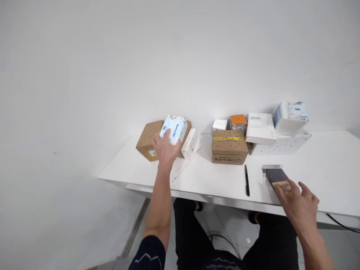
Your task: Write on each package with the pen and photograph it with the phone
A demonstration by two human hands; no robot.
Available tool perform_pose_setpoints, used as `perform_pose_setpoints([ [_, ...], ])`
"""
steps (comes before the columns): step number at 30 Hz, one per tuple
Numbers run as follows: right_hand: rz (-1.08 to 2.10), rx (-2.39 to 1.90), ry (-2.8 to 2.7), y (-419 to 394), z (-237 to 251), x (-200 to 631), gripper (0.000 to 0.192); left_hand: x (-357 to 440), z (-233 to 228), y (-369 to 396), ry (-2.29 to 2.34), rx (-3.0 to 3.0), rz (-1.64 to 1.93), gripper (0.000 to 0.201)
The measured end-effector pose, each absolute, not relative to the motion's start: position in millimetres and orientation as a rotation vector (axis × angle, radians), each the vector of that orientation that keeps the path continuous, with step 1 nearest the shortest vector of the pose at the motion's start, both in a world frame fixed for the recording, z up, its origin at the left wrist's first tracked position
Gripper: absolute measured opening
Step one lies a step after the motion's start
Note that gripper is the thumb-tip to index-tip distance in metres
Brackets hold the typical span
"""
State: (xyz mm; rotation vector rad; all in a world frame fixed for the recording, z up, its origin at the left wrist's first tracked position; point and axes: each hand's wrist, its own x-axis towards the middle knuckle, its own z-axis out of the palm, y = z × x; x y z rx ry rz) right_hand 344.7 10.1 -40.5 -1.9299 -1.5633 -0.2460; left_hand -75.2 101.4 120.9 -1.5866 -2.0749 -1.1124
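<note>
My left hand grips the near side of a white-and-blue tissue pack, its fingers closed on it. The pack is at the top of a brown dotted carton; whether it touches the carton is hard to tell. Beside the carton a slim white box leans at an angle. My right hand is over the near end of a flat, dark phone-like object near the table's front edge. Its fingers are spread, and the thumb side touches the object. A pixelated patch hides the object's far end.
A black pen lies on the white table. Farther back stand another brown carton, an orange-topped box, a small white box, a white power bank box, a second tissue pack and a white dotted box.
</note>
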Motion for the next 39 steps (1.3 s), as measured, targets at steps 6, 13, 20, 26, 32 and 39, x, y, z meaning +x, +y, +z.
perform_pose_setpoints([
  [6, -0.217, -1.884, -1.554, -2, -31, 334, 0.060, -99, 120, 159, -2.124, -1.702, -1.310, 0.061],
  [13, 0.010, -1.678, -1.599, 25, -17, 298, 0.052, -13, 54, 113, -1.730, -2.087, -1.481, 0.040],
  [20, 0.675, -1.587, -1.407, 84, -6, 259, 0.071, 57, 6, 98, -2.133, -2.373, -1.958, 0.053],
  [26, 0.929, -1.424, -1.436, 82, 3, 233, 0.071, 46, 8, 81, -2.235, -2.146, -2.099, 0.055],
  [32, 1.081, -1.370, -1.334, 14, 5, 209, 0.058, 14, 12, 22, -2.361, -1.843, -2.193, 0.047],
  [39, 1.075, -1.451, -1.203, -19, 6, 206, 0.042, 7, 21, -11, -2.384, -1.944, -2.152, 0.037],
])
